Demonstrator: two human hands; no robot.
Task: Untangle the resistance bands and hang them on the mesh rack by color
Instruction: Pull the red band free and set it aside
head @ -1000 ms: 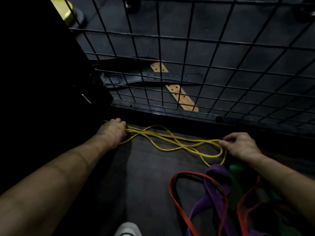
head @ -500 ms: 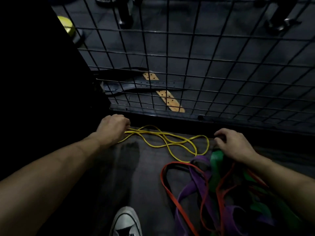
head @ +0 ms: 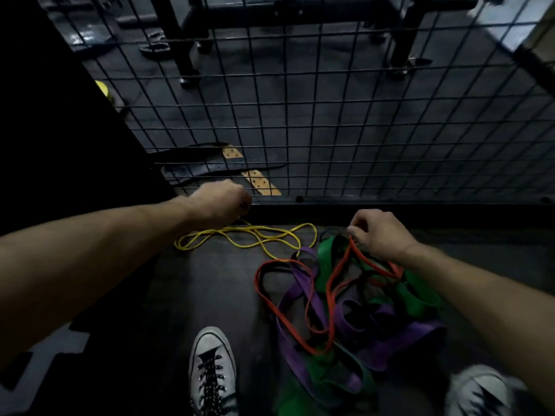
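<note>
A thin yellow band [head: 249, 238] lies in loose loops on the dark floor at the foot of the black mesh rack [head: 300, 115]. My left hand [head: 217, 202] hovers closed just above its left end, at the rack's base; whether it grips the band is hidden. To the right sits a tangled heap of red [head: 330, 283], purple [head: 300, 298] and green [head: 327, 253] bands. My right hand [head: 378, 232] pinches the red band at the top of the heap.
Behind the mesh lie a black belt [head: 216, 168] and a tan perforated strap [head: 261, 183], with dark equipment legs [head: 186, 55] farther back. A black wall [head: 60, 130] stands at left. My two white sneakers [head: 211, 370] are near the bottom edge.
My right hand let go of the yellow band and moved onto the tangled heap, pinching the red band. My left hand rose slightly toward the rack's base. The view tilted upward.
</note>
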